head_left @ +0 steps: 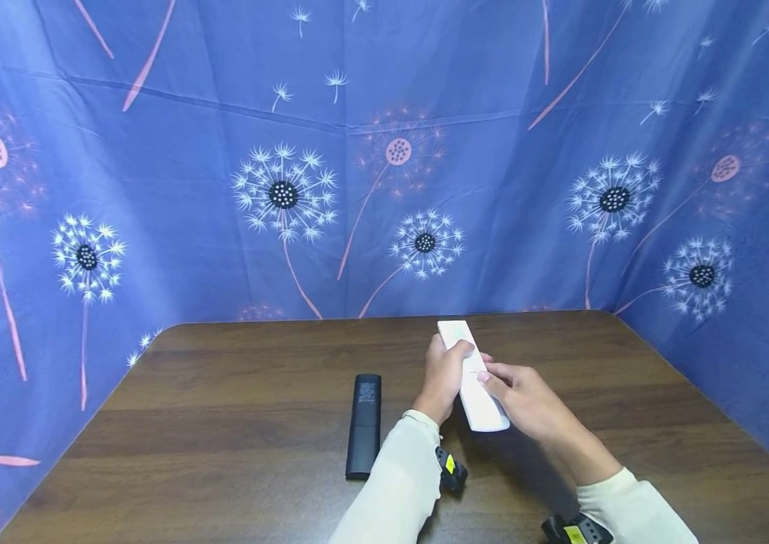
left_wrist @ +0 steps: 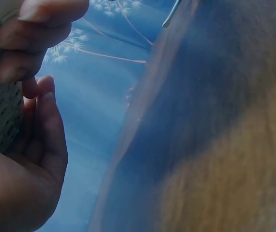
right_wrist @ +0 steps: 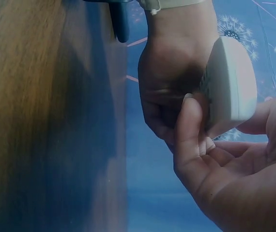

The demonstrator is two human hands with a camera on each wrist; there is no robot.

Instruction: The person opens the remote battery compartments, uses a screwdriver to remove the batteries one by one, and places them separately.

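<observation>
A white remote control [head_left: 484, 408] is held up over the table, its plain back turned upward. Its button side [left_wrist: 0, 113] faces down and shows in the left wrist view. My left hand [head_left: 442, 378] grips it from the left side, thumb lying across the back near the far end. From the right, my right hand [head_left: 527, 397] holds it too, with the thumb on the back around mid-length and fingers [right_wrist: 189, 125] reaching underneath. On the table to the left lies a black remote control [head_left: 363, 427], a printed label on its upper face.
The brown wooden table [head_left: 221, 408] has rounded far corners. Behind and beside it hangs a blue cloth [head_left: 174, 189] with a dandelion print. Black wrist devices [head_left: 451, 470] with yellow marks sit at both light sleeves [head_left: 391, 483].
</observation>
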